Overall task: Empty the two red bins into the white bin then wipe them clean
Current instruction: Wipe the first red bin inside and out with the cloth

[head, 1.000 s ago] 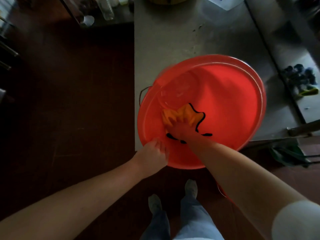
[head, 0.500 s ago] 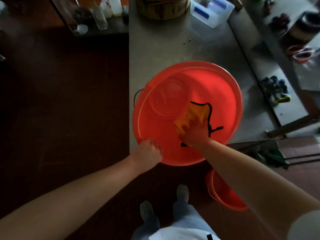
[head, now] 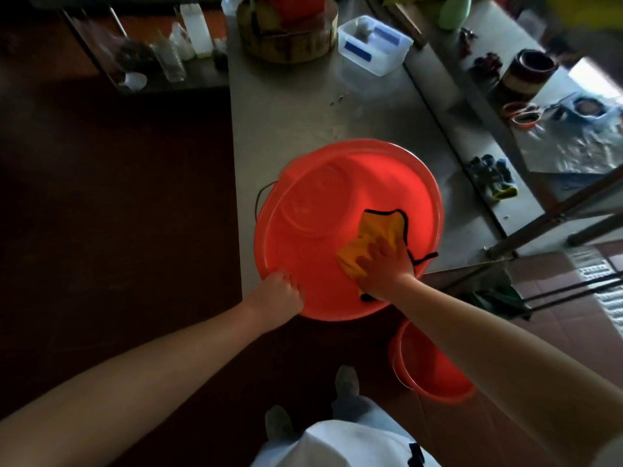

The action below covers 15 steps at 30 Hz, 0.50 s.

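The red bin (head: 337, 183) stays on the table (head: 303, 112), but over the last second the yellow cloth (head: 377, 227) and the right hand (head: 384, 267) have slid from its left-centre to its right side. In view are 2 red bins, the second red bin (head: 428, 372) on the floor under the right forearm, and 1 cloth. The right fingers (head: 372, 246) lie spread, pressing the cloth to the bin's inside; the left hand (head: 279, 294), just left of them, curls its fingers over the near rim, gripping it.
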Available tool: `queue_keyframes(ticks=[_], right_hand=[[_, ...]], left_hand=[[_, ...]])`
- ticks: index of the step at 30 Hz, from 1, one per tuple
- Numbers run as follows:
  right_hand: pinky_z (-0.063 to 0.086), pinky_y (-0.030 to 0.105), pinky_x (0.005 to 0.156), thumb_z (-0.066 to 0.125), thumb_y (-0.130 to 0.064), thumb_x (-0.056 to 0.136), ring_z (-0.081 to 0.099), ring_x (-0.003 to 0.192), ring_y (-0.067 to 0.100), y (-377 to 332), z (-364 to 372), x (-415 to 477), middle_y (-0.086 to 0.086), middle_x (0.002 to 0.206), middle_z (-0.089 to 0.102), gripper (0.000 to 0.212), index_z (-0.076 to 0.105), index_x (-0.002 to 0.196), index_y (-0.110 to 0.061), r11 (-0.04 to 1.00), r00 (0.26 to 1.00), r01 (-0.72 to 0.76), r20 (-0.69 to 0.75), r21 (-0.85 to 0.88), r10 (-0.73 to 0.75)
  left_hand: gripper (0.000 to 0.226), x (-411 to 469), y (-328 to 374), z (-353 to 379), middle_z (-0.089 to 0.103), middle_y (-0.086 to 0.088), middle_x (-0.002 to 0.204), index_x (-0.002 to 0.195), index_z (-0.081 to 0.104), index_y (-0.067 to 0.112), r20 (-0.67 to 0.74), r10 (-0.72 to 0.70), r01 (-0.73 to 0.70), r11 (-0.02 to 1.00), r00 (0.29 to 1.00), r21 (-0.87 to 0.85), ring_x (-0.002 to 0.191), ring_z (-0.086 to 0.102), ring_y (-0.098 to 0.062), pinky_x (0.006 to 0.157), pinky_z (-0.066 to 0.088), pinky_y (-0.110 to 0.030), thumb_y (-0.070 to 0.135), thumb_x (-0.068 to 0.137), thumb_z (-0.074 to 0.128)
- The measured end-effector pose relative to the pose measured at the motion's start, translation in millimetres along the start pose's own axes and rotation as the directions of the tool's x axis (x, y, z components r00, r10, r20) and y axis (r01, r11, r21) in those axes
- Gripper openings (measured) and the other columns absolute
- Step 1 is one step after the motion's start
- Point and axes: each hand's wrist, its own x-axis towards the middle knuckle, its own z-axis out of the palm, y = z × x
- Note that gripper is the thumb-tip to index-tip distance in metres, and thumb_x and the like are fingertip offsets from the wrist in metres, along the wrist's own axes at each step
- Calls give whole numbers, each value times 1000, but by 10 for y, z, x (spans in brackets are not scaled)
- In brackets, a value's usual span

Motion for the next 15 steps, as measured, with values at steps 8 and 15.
queue_keyframes(ticks=[8,15], right_hand=[[-5,70,112,17,-73,90,-6,154,31,-436,25,-272,-1,167,7,71,13,155,-46,958,988,-60,155,280,16],[1,66,116,11,-75,93,1,154,27,-640,-27,-418,-6,166,11,69,10,156,-47,887,992,-8,119,462,-53]], left_hand=[[19,73,-66,-167,68,-5,85,86,65,12,44,46,-46,999,998,16,77,64,-24,78,51,-38,3,95,52],[19,37,-161,-95,71,-9,98,95,67,11,-20,26,-27,999,999,-32,87,68,-28,86,52,-42,13,101,49]])
